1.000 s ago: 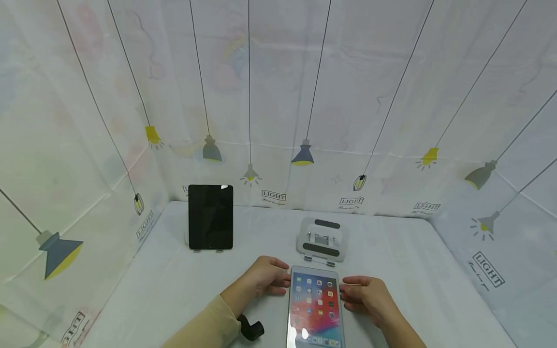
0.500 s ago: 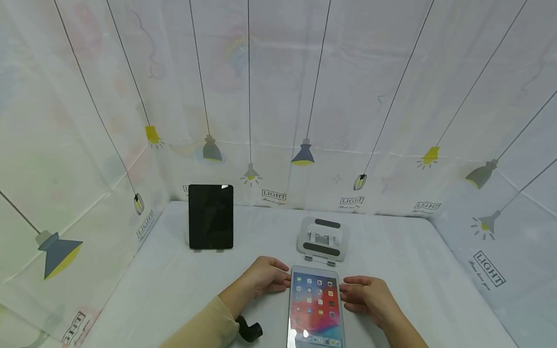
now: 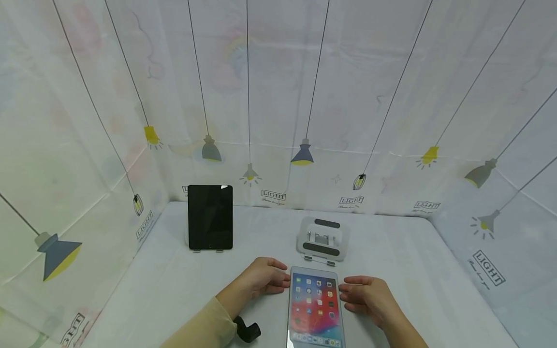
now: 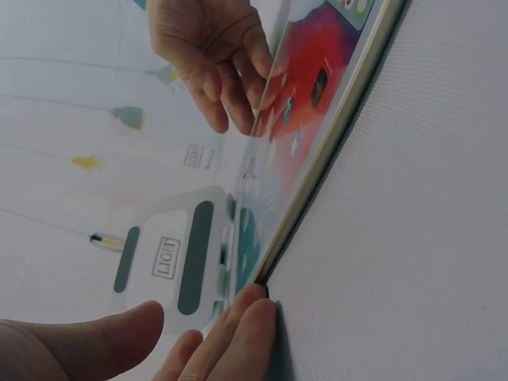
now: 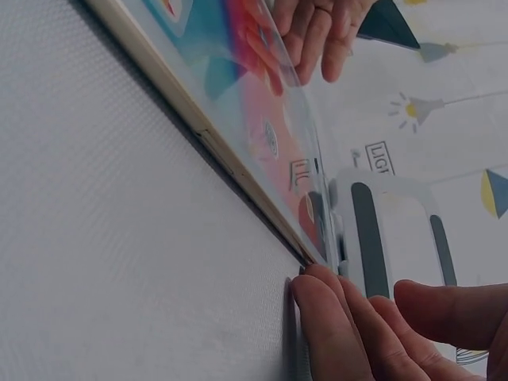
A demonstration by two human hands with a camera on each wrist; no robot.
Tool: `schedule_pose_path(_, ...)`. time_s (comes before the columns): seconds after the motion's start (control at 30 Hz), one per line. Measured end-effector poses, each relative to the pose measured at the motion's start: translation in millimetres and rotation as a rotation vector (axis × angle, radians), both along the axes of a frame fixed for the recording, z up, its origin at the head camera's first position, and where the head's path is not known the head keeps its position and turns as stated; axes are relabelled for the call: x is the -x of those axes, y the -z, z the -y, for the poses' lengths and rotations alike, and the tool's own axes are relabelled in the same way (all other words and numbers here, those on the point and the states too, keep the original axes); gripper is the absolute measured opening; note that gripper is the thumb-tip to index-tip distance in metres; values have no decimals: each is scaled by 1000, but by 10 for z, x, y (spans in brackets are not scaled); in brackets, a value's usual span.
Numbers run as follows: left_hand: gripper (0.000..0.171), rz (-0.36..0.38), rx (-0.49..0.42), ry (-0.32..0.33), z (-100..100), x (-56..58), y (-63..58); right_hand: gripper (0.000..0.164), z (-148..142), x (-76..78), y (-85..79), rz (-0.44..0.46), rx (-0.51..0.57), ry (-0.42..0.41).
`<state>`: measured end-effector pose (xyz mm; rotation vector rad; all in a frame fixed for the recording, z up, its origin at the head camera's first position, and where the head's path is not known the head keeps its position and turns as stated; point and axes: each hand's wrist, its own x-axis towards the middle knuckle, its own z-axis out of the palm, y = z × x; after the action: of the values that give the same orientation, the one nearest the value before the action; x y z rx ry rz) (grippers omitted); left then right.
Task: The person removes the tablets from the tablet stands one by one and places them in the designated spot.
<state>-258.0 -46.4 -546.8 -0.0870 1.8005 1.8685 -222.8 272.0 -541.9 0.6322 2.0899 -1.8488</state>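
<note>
A tablet with a lit, colourful home screen (image 3: 315, 304) lies flat on the white table, face up. My left hand (image 3: 266, 278) is at its left side, fingers loosely bent, fingertips at the edge near the far corner. On the opposite side my right hand (image 3: 367, 297) mirrors it. In the left wrist view, the fingertips (image 4: 252, 305) meet the tablet's edge low on the tabletop, thumb held apart. The right wrist view likewise has fingertips (image 5: 317, 290) against the tablet's rim, with the thumb away from it. Neither hand grips the tablet.
Just beyond the lit tablet is a white folding stand (image 3: 322, 249) with dark pads. A dark-screened tablet (image 3: 211, 217) stands propped at the back left. A black curved piece (image 3: 248, 332) shows beside my left sleeve (image 3: 204, 324). Lamp-print curtains (image 3: 278, 174) border the table.
Hardly anything differs: the view shifts slightly, and my left forearm and the black piece beside it sit marginally further left. Both hands stay by the lit tablet.
</note>
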Motion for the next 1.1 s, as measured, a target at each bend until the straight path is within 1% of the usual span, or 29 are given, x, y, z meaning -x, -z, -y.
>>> schedule_pose_path(0.17, 42, 4, -25, 12, 26, 2, 4, 46, -6, -2, -19, -5, 2, -4)
schedule_pose_path(0.3, 45, 16, -26, 6, 60, 5, -27, 47, -5, 9, -36, -15, -5, -10)
schedule_pose_path(0.43, 47, 12, -36, 6, 108, 9, -48, 48, 17, 26, -54, -26, -12, -16)
schedule_pose_path(0.73, 50, 13, -81, 4, 241, 37, -33, 49, 117, 53, -100, -54, 10, -22)
schedule_pose_path(0.9, 54, 9, -93, 4, 341, 55, -46, 51, 196, 77, -138, -73, 26, -49)
schedule_pose_path(1.1, 57, 0, -103, -4, 484, 81, -103, 49, 375, 166, -208, -131, 63, -99)
